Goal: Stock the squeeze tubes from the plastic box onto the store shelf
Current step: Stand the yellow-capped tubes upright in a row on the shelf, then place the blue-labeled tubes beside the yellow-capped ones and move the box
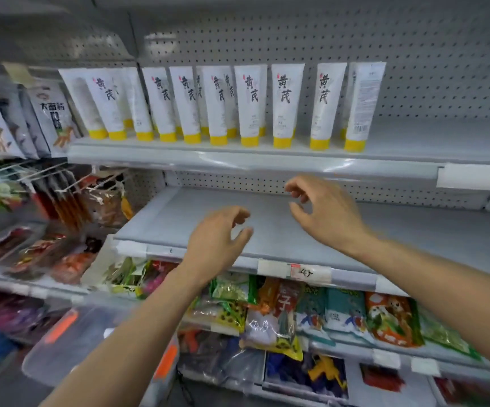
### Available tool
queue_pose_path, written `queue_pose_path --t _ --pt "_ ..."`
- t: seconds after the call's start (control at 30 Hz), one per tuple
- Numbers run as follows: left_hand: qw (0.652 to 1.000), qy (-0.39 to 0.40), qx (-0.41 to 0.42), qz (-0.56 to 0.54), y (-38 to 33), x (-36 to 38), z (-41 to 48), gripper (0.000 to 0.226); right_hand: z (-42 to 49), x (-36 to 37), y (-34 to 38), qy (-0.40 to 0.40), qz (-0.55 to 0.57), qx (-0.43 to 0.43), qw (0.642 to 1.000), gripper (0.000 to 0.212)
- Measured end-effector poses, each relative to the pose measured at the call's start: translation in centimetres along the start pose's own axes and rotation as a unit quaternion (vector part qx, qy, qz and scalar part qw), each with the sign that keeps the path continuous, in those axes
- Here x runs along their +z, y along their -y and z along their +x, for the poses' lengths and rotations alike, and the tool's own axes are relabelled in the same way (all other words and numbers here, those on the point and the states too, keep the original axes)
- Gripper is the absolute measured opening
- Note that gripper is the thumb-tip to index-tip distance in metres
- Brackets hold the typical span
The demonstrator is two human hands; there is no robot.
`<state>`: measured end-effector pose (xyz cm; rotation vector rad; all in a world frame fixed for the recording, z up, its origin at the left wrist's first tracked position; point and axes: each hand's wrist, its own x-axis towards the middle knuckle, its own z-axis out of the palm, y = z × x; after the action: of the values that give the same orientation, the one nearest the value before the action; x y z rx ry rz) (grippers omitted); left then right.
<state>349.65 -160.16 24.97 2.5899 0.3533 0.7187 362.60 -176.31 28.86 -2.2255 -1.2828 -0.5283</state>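
Your left hand (220, 239) and right hand (323, 212) hover released over the middle shelf (179, 218); squeeze tubes (249, 104) stand above, snack bags (296, 312) below.

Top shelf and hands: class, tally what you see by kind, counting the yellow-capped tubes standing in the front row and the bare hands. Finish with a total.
Front-row tubes: 10 (others stand partly hidden behind them)
Hands: 2, the left hand and the right hand, both holding nothing
Total: 12
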Motion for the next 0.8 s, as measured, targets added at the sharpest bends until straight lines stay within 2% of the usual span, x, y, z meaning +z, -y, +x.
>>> queue_pose_path --t 0.07,0.17,0.3,0.47,0.67,0.8 --pt "0.999 0.022 -0.022 0.02 2.9 0.0 -2.1 0.027 -0.2 3.0 1.7 0.058 0.007 -0.011 0.998 0.023" --pt "0.994 0.052 -0.098 0.019 7.9 -0.5 -4.7 0.024 -0.1 7.5 4.3 0.147 0.016 -0.03 0.989 0.024" --pt "0.978 0.09 -0.187 -0.001 15.8 -1.9 -7.9 0.021 1.3 14.7 8.3 0.228 0.046 -0.049 0.971 0.019" --pt "0.933 0.138 -0.333 -0.002 29.1 -3.2 -12.1 0.025 3.2 26.9 15.4 0.353 0.106 -0.048 0.928 0.015" --pt "0.836 0.157 -0.515 -0.1 43.3 1.5 -16.3 0.015 2.0 42.7 19.0 0.508 0.125 -0.001 0.852 0.01" --pt "0.741 0.162 -0.63 -0.166 49.0 7.8 -19.0 0.041 -0.8 51.4 19.2 0.58 0.086 0.04 0.809 0.026"
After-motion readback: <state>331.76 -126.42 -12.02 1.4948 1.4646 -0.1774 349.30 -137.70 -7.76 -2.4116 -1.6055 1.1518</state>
